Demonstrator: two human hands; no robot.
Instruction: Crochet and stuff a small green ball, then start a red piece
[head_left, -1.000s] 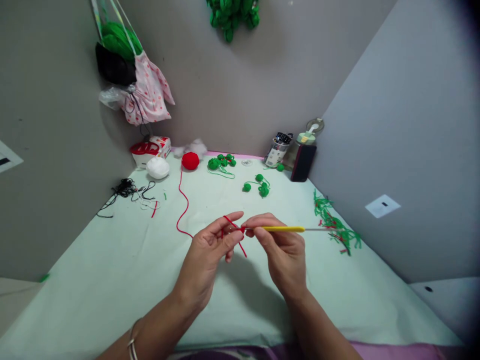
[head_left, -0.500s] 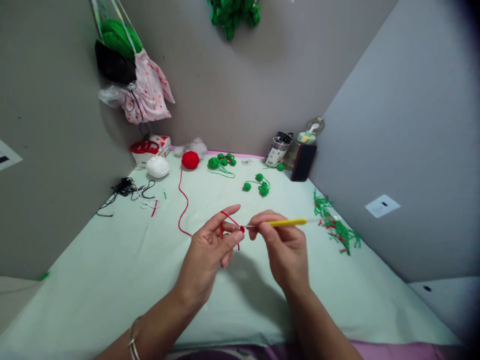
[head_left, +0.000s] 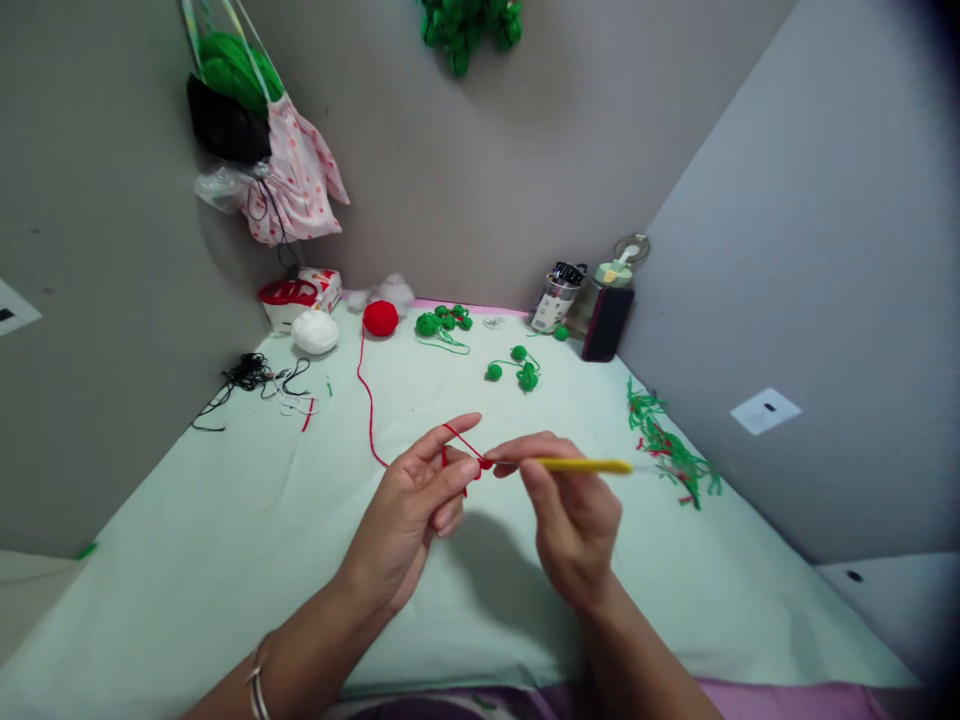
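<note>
Between thumb and fingers, my left hand (head_left: 420, 500) pinches a tiny piece of red crochet (head_left: 485, 465). A taut strand of red yarn (head_left: 463, 438) runs from that piece over my raised left index finger. My right hand (head_left: 574, 510) grips a crochet hook (head_left: 585, 465) by its yellow handle, held nearly level. The hook's thin metal shaft reaches left to the red piece; its tip is hidden in the stitches. From my left hand the yarn trails across the cloth to a red yarn ball (head_left: 381, 319) at the back.
Small green crocheted balls (head_left: 527, 377) lie beyond my hands. A white yarn ball (head_left: 315, 332), black yarn scraps (head_left: 249, 372) and a tissue box (head_left: 322, 290) are at left. Green and red scraps (head_left: 675, 450), a phone (head_left: 607, 325), and a pen holder (head_left: 555, 300) stand or lie at right.
My right hand and the hook have shifted slightly right and down, with the handle more level. The red piece tilts a little toward the hook, and my left hand barely moves.
</note>
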